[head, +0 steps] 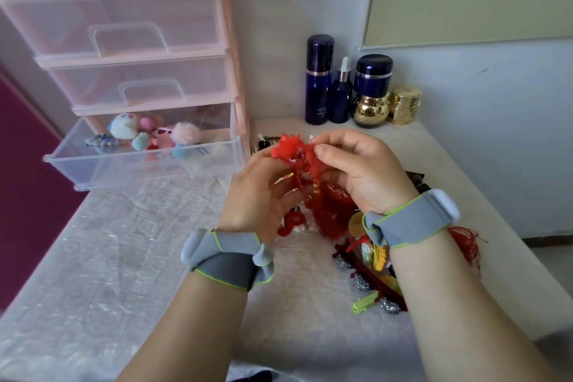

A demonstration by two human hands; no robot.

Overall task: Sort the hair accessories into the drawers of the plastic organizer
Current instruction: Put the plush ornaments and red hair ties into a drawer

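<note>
1. Red hairpiece (290, 152) sits above the middle of the table (124, 242), held up between both hands, just right of the open bottom drawer (145, 161).
2. Left hand (260, 198) is raised with its back toward the camera, fingers curled up around the lower left side of the hairpiece, gripping it.
3. Right hand (362, 170) faces it from the right, thumb and forefinger pinching the top right edge of the hairpiece, the other fingers curled in below.
4. Both wrists wear grey bands (232, 260) edged in lime green.
5. The hairpiece's long axis runs roughly top to bottom: a bright red ornamental head at the top, beaded strands and a red tassel (319, 195) hanging down toward the table between the palms.
6. The pink organizer (229, 40) stands at the far left; its two upper drawers are closed, and the bottom one is pulled out and holds plush clips (155, 133).
7. A pile of accessories (369, 260) lies on the table under the right wrist, with a lime green clip (364, 302) at its near edge.
8. Dark blue bottles (319, 80) and gold jars (403, 104) stand at the far right against the wall; their labels are too small to read.
</note>
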